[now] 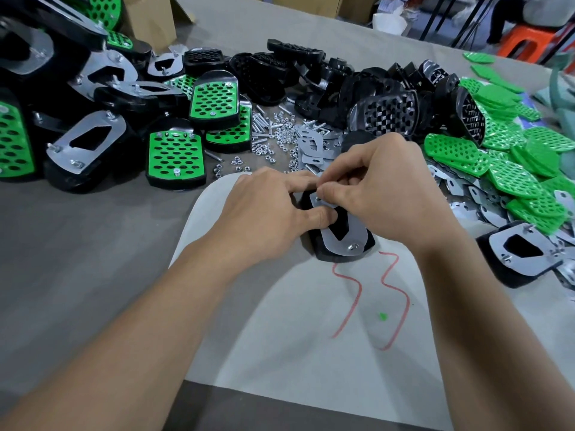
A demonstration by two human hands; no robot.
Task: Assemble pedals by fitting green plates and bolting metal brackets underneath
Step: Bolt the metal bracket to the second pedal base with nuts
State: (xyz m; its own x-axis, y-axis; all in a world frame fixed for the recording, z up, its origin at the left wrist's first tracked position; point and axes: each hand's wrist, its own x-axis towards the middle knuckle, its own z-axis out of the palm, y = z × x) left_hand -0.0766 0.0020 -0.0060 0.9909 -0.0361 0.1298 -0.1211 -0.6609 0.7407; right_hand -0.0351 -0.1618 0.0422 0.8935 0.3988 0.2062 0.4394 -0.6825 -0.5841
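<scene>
Non-task stuff: grey table cover (77, 244) across the whole bench. White sheet (249, 337) with a curved far edge at 6 o'clock, two red marker squiggles (359, 292) on it, small green speck (382, 316) between them. Cardboard box (149, 17) at 11 o'clock, more cartons (308, 3) at 12. White crumpled paper (390, 21) at 1 o'clock, thin black rods (435, 17) beside it. Orange plastic stool (525, 42) at 2 o'clock, seated person (505, 17) just behind it, mostly cropped. Teal object (560, 85) at the 3 o'clock edge – too blurred to identify.

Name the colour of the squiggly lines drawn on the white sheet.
The squiggly lines are red; the head view shows them best.
</scene>
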